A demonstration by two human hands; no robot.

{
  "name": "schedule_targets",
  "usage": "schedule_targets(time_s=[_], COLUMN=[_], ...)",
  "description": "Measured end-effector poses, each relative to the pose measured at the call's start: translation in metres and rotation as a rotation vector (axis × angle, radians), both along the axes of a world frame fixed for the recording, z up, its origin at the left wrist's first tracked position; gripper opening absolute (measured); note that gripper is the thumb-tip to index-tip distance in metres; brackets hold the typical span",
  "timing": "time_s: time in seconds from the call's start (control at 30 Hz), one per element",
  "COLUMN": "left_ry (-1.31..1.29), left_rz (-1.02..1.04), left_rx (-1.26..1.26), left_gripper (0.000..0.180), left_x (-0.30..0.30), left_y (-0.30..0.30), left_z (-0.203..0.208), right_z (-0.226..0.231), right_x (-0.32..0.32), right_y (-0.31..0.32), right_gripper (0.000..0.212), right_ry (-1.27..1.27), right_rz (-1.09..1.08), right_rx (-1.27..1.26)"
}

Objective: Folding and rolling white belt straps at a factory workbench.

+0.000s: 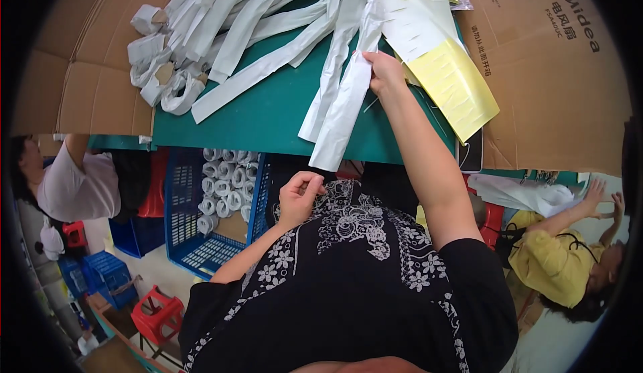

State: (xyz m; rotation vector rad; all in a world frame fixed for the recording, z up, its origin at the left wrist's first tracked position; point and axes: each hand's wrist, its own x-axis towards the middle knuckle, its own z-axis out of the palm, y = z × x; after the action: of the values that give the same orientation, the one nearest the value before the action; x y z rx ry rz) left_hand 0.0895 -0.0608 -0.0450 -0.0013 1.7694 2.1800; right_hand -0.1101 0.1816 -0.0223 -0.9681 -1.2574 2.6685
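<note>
My right hand (385, 71) pinches a long, flat white strip (345, 115) partway along its length. The strip's near end hangs toward the front edge of the green table. Beside it on the left lies a second white strip (323, 98). My left hand (300, 197) is in front of my body, just below that end and apart from it. Its fingers are curled together, and whatever they may hold is hidden. Beyond, a heap of similar white strips (248, 28) spreads over the table.
Rolled white bundles (164, 71) lie at the table's left. Yellow slitted sheets (459, 88) lie right of my right hand. Cardboard panels (542, 71) flank the table. Below stands a blue crate (184, 205) holding several white rolls (231, 179). People sit on both sides.
</note>
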Motion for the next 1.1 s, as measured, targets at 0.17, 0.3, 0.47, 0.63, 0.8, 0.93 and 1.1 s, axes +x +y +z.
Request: schedule_targets(time_s=[0.17, 0.3, 0.47, 0.63, 0.8, 0.93, 1.1], left_ry=[0.020, -0.060, -0.255, -0.279, -0.294, -0.397, -0.375], left_rz=[0.104, 0.150, 0.140, 0.185, 0.301, 0.351, 0.317], left_rx=[-0.073, -0.021, 0.066, 0.104, 0.033, 0.107, 0.194], left_gripper=[0.018, 0.018, 0.020, 0.021, 0.024, 0.026, 0.027], left_x=[-0.007, -0.007, -0.011, -0.017, -0.024, -0.027, -0.029], left_y=[0.005, 0.008, 0.011, 0.021, 0.036, 0.043, 0.037], left_z=[0.002, -0.010, -0.012, -0.011, -0.006, 0.006, 0.012], right_z=[-0.008, -0.012, -0.008, -0.011, -0.009, -0.017, -0.024], right_x=[-0.004, -0.006, -0.008, -0.008, -0.003, 0.000, -0.001], right_y=[-0.004, -0.005, -0.006, -0.007, -0.013, -0.018, -0.021], right_gripper=[0.028, 0.027, 0.027, 0.031, 0.028, 0.025, 0.023], right_ry=[-0.015, -0.015, -0.046, -0.031, -0.015, 0.040, 0.086], right_rz=[-0.057, -0.100, -0.132, -0.074, -0.094, -0.100, -0.207], right_rx=[-0.012, 0.003, 0.043, 0.081, 0.089, 0.203, 0.363])
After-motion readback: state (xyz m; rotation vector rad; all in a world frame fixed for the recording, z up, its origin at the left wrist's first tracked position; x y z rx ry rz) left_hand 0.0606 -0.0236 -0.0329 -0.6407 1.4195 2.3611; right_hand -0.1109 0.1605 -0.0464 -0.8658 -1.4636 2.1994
